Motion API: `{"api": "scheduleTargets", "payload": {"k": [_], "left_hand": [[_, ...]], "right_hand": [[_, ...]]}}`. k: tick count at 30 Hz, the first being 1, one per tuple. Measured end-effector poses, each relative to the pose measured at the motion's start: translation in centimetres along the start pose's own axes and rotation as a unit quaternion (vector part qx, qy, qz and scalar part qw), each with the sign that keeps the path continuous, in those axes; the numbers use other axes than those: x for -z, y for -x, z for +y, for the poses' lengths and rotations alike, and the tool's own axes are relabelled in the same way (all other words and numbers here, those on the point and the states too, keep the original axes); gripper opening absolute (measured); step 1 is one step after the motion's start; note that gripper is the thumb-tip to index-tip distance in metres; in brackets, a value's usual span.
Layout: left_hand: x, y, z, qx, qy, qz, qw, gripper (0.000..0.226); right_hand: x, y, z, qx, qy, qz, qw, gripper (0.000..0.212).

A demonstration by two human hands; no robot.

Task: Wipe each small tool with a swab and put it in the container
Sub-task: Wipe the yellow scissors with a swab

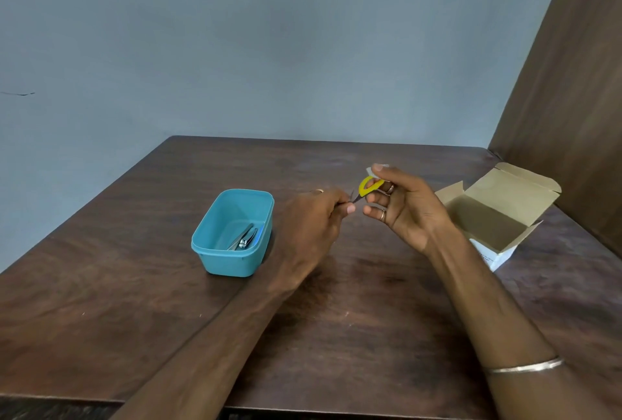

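Small scissors with a yellow handle (365,186) are held above the table between both hands. My right hand (405,209) grips the yellow handle, and a bit of white swab (370,170) shows behind its fingertips. My left hand (314,217) pinches the metal blade end of the scissors. Left of the hands stands a teal plastic container (215,253) with a metal nail clipper (245,238) and another slim metal tool lying inside.
An open cardboard box (498,214) sits at the right edge of the dark wooden table (134,301), close to my right wrist. A brown panel rises behind the box and a grey wall lies beyond the table's far edge.
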State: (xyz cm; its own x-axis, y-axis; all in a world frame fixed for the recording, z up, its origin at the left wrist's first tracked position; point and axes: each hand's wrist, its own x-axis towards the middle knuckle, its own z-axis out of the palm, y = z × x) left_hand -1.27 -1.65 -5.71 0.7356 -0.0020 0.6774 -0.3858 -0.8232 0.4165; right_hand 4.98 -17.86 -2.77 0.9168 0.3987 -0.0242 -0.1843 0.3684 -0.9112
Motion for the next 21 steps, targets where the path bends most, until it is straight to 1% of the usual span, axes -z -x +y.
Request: {"api": "scheduleTargets", "payload": {"k": [3, 6, 8, 10, 16, 19, 21], "left_hand": [[0.01, 0.01, -0.11, -0.034, -0.057, 0.028, 0.997, 0.015], [0.04, -0.07, -0.41, -0.05, -0.102, 0.048, 0.992, 0.01], [0.1, -0.06, -0.41, -0.059, -0.125, 0.046, 0.989, 0.006], [0.2, 0.04, -0.22, -0.071, -0.153, 0.036, 0.985, 0.005], [0.51, -0.03, 0.07, -0.088, -0.191, 0.031, 0.977, 0.011], [0.57, -0.02, 0.01, -0.094, -0.185, 0.037, 0.977, 0.012], [0.66, -0.06, -0.19, -0.091, -0.176, 0.044, 0.979, 0.012]], "right_hand": [[0.2, -0.11, -0.16, -0.007, 0.011, -0.012, 1.0, 0.015], [0.48, -0.36, -0.13, -0.002, 0.05, -0.022, 0.999, 0.016], [0.44, -0.45, -0.01, 0.001, 0.089, -0.026, 0.996, 0.012], [0.4, -0.5, 0.15, 0.001, 0.123, -0.03, 0.992, 0.017], [0.86, -0.27, -0.07, 0.007, 0.224, -0.01, 0.974, 0.012], [0.95, -0.17, -0.31, -0.005, 0.215, -0.01, 0.977, 0.025], [1.04, -0.18, -0.49, -0.013, 0.183, -0.02, 0.983, 0.022]]}}
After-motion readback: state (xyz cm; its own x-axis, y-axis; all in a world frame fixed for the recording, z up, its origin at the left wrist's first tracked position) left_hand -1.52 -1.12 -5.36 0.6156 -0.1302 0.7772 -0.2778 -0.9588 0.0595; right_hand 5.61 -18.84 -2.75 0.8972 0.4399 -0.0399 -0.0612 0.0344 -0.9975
